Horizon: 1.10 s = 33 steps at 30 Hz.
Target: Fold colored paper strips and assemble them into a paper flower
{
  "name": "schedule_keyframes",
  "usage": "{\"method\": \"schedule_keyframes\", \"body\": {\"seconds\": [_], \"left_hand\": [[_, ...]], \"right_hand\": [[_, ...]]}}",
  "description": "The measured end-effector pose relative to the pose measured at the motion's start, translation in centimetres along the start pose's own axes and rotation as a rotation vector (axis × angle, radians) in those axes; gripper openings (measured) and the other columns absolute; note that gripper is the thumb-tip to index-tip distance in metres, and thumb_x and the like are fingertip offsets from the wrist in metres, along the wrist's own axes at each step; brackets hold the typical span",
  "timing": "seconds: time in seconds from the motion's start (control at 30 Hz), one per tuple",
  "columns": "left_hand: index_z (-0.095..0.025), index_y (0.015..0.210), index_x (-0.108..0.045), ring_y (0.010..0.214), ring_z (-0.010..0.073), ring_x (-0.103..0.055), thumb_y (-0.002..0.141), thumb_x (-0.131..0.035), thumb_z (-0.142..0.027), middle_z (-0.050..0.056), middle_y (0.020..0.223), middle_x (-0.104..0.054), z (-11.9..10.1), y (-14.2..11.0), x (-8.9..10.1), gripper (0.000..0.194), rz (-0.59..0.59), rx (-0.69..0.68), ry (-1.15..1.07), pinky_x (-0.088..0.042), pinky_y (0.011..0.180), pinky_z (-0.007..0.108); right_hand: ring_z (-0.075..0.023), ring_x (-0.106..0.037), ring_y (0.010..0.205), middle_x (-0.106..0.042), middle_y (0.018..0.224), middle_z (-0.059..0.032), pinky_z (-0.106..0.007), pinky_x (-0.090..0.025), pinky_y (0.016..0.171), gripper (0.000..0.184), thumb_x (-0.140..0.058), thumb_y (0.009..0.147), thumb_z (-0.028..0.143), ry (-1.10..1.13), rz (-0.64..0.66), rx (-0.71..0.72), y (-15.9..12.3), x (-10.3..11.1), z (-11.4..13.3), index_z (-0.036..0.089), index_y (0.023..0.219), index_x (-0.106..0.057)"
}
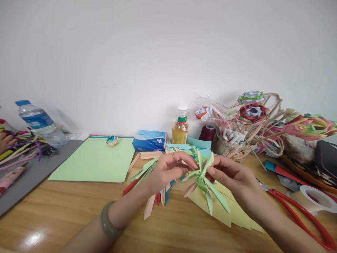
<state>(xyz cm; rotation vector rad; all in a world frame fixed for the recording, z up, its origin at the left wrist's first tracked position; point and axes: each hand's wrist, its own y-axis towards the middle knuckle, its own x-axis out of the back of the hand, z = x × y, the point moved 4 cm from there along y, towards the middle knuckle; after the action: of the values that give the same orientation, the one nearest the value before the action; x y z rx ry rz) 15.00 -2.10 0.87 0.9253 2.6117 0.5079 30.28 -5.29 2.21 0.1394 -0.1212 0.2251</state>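
Observation:
A light green folded-paper flower [202, 181] with several long pointed petals is held up over the table, a peach strip among its lower petals. My right hand [231, 175] pinches it from the right between thumb and fingers. From the left, my left hand [168, 172] has its thumb and fingers closed at the flower's left petals; its exact grip is partly hidden. Below and behind my left hand lie folded paper strips [149, 207] in peach, red, blue and green. Yellow paper sheets [223, 211] spread beneath the flower.
A green paper stack [97, 161] bears a small paper flower [112, 141]. Behind stand a tissue pack [149, 141], a yellow-liquid bottle [180, 130] and a jar [231, 151] of paper flowers. Red-handled scissors [297, 214] and tape [316, 198] lie right. Another person's hand [6, 141] shows far left.

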Motion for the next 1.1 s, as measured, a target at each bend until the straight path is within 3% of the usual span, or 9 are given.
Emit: {"method": "schedule_keyframes", "body": {"seconds": [0.17, 0.4, 0.57, 0.67, 0.8, 0.87, 1.1], "left_hand": [[-0.019, 0.092, -0.067, 0.086, 0.0157, -0.059, 0.076, -0.055, -0.009, 0.006, 0.091, -0.064, -0.7, -0.1, 0.0, 0.022, 0.016, -0.045, 0.188, -0.048, 0.075, 0.027], [-0.016, 0.085, -0.067, 0.072, 0.0138, -0.059, 0.076, -0.057, -0.009, 0.006, 0.079, -0.065, -2.3, 0.1, -0.8, 0.015, 0.062, -0.347, 0.496, -0.048, 0.067, 0.028], [-0.015, 0.08, -0.067, 0.069, 0.0144, -0.059, 0.075, -0.057, -0.012, 0.007, 0.076, -0.064, -2.5, 0.0, -0.9, 0.011, 0.064, -0.367, 0.564, -0.048, 0.065, 0.028], [-0.016, 0.078, -0.068, 0.078, 0.0157, -0.06, 0.077, -0.054, -0.013, 0.007, 0.083, -0.065, -2.2, 0.1, -0.6, 0.015, 0.081, -0.231, 0.521, -0.047, 0.073, 0.03], [-0.016, 0.082, -0.064, 0.078, 0.0149, -0.059, 0.078, -0.058, -0.024, 0.004, 0.084, -0.063, -0.7, 0.3, 0.4, 0.011, -0.057, 0.125, 0.235, -0.046, 0.072, 0.029], [-0.017, 0.088, -0.062, 0.075, 0.0138, -0.058, 0.074, -0.064, -0.028, 0.003, 0.082, -0.061, -0.1, 0.4, 0.5, 0.018, -0.083, 0.234, 0.128, -0.046, 0.069, 0.028], [-0.015, 0.081, -0.061, 0.072, 0.0119, -0.055, 0.065, -0.072, -0.029, 0.002, 0.076, -0.061, 0.3, 0.6, 0.0, 0.024, -0.012, 0.324, 0.186, -0.043, 0.068, 0.025]], "right_hand": [[-0.0095, -0.052, 0.061, -0.057, 0.066, 0.0016, -0.021, -0.042, 0.058, 0.02, -0.062, 0.078, 0.038, 0.121, 0.024, -0.057, 0.3, -0.1, -0.7, 0.019, 0.073, -0.061], [-0.0093, -0.051, 0.064, -0.058, 0.068, 0.0019, -0.021, -0.04, 0.06, 0.017, -0.061, 0.08, 0.037, 0.145, 0.073, -0.036, 0.0, 0.0, -1.1, 0.02, 0.075, -0.061], [-0.0097, -0.049, 0.064, -0.055, 0.068, 0.0023, -0.021, -0.039, 0.059, 0.017, -0.059, 0.081, 0.038, 0.077, 0.071, 0.007, 0.0, -0.1, -0.8, 0.021, 0.076, -0.06], [-0.0115, -0.049, 0.066, -0.054, 0.071, 0.0013, -0.023, -0.039, 0.058, 0.016, -0.057, 0.081, 0.037, -0.006, 0.068, 0.071, 0.1, -0.1, -0.3, 0.022, 0.075, -0.059], [-0.0142, -0.051, 0.072, -0.053, 0.078, -0.0011, -0.026, -0.043, 0.062, 0.015, -0.054, 0.083, 0.033, -0.18, 0.061, 0.214, 0.3, 0.1, 0.3, 0.022, 0.073, -0.059], [-0.0145, -0.052, 0.073, -0.053, 0.08, -0.0018, -0.027, -0.043, 0.062, 0.015, -0.052, 0.084, 0.031, -0.251, 0.069, 0.266, 0.3, 0.1, 0.3, 0.022, 0.074, -0.059], [-0.0141, -0.053, 0.072, -0.053, 0.078, -0.0014, -0.026, -0.045, 0.062, 0.015, -0.049, 0.087, 0.027, -0.419, 0.065, 0.315, 0.4, 0.1, 0.4, 0.022, 0.075, -0.056]]}}
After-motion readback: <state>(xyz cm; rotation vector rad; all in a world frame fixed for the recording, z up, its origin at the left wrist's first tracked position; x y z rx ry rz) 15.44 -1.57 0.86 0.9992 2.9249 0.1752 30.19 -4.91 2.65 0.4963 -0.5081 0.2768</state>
